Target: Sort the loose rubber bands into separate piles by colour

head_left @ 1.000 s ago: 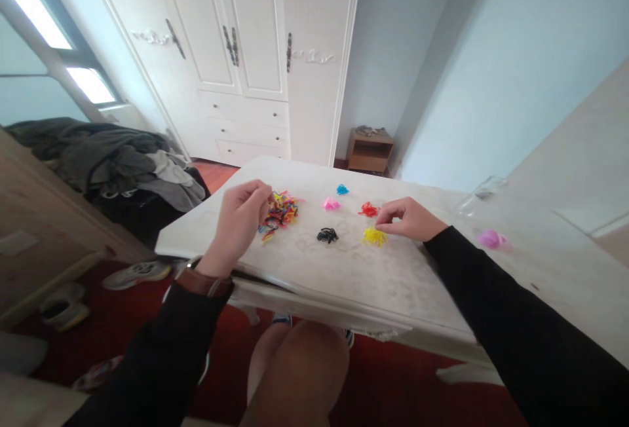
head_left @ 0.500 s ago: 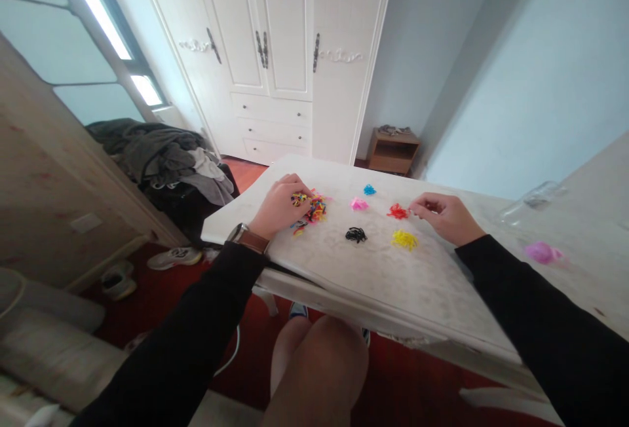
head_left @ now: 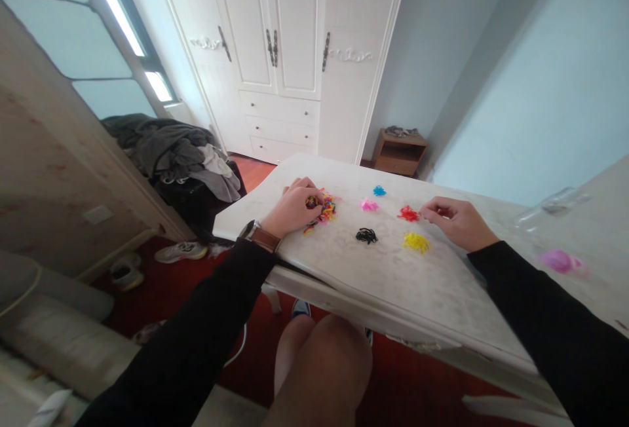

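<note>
My left hand (head_left: pixel 293 207), with a watch at the wrist, is curled at the mixed pile of small coloured rubber bands (head_left: pixel 328 207). Some multicoloured bands show between its thumb and fingers. Just right of the small red pile of bands (head_left: pixel 408 213), my right hand (head_left: pixel 455 221) is closed in a pinch; what its fingertips hold, if anything, is too small to make out. Sorted by colour, further piles lie between the hands: blue (head_left: pixel 379 190), pink (head_left: pixel 369 205), black (head_left: pixel 366 236) and yellow (head_left: pixel 416 242).
The white table (head_left: pixel 363 276) has a clear plastic bottle or jar (head_left: pixel 550 209) and a pinkish-purple bundle (head_left: pixel 563 261) on its right side. Beyond it stand a white wardrobe (head_left: pixel 280 112) and a small wooden cabinet (head_left: pixel 400 152). Clothes (head_left: pixel 171 152) are heaped at the left.
The whole view has shifted slightly, moving the scene rightward in the picture. Both hands stay at the same piles, the right one still pinched beside the red bands.
</note>
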Demonstrator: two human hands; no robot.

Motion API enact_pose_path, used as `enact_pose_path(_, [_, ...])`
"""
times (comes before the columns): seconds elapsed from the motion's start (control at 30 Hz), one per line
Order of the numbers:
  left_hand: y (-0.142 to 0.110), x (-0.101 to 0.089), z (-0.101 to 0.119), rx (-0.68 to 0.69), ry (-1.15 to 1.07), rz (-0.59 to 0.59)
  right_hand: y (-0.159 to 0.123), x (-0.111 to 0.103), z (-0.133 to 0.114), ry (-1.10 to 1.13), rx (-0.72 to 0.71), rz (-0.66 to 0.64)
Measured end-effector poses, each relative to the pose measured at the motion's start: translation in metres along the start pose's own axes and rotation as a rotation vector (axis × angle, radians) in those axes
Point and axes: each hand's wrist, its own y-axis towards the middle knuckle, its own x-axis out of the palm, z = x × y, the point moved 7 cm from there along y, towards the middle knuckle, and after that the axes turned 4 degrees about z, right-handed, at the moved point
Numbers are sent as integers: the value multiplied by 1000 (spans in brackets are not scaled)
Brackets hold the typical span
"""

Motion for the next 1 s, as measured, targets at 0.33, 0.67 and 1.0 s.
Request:
enact_pose_path(0.33, [2,-2,-3,-14,-48,24,-1,2,0,-5,-5,-17])
enact_pose_path(0.67, [4,-11,2,-39,-99,94,-1,2,0,-3,5,-27])
enact_pose_path(1.0, [3,-15,2,-82,-121,126,-1,3,-2,-2,7,-31])
